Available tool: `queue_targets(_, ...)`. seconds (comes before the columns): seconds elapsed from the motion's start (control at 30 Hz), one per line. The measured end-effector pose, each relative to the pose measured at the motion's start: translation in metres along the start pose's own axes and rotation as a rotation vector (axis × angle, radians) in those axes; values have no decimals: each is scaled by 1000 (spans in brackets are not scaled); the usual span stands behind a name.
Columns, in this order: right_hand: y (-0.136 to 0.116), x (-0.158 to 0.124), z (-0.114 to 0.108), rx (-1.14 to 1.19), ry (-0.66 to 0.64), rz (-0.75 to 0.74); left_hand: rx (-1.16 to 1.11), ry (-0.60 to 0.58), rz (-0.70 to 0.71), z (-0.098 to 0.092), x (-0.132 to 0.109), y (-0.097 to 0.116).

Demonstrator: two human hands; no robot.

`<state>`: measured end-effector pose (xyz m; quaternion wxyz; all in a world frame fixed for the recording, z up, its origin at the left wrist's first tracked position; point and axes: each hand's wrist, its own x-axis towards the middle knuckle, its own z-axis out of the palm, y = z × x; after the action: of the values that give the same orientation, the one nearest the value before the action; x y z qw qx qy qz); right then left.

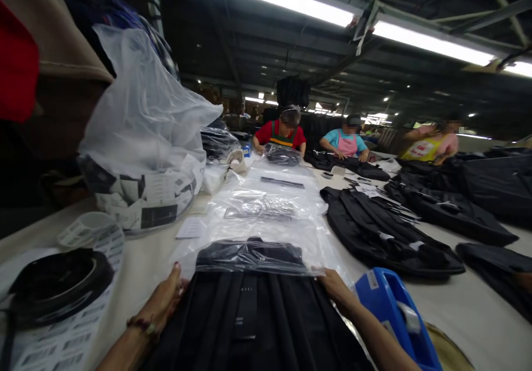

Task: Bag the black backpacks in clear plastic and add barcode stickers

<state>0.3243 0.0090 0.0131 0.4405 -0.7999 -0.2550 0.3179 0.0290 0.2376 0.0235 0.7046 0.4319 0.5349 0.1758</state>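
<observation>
A black backpack (257,321) lies before me with its straps upward and a dark tag on its middle. Its far end is inside the mouth of a clear plastic bag (249,257), which lies over other flat clear bags. My left hand (164,293), a beaded bracelet at its wrist, is closed on the plastic bag's left edge beside the backpack. On the other side, my right hand (334,285) is closed on the right corner of the bag's mouth, its fingers partly hidden.
A blue plastic jug (394,310) stands by my right forearm. Rolls of labels (78,310) and a large clear sack of tags (145,183) are at left. Black backpacks (386,232) lie at right. Across the table, several co-workers (286,133) handle black goods.
</observation>
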Motion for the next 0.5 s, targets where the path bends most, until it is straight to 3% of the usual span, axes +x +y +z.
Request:
queue_targets(0.13,3,-4,-11,32,-27,2,-190,-67,-13,-11,-19,-7)
queue_targets(0.23,18,-10,-23,-9,-27,43,-169,-29,-22,-31,-25,-24)
queue_targets(0.37,39,-28,-34,70,-108,123,-84,1,-32,-62,-15,-56)
queue_targets(0.43,44,-40,-36,100,-97,154,0,18,23,-73,-10,-70)
queue_targets(0.5,46,-53,-39,15,-28,116,81,79,177,-81,-10,-82)
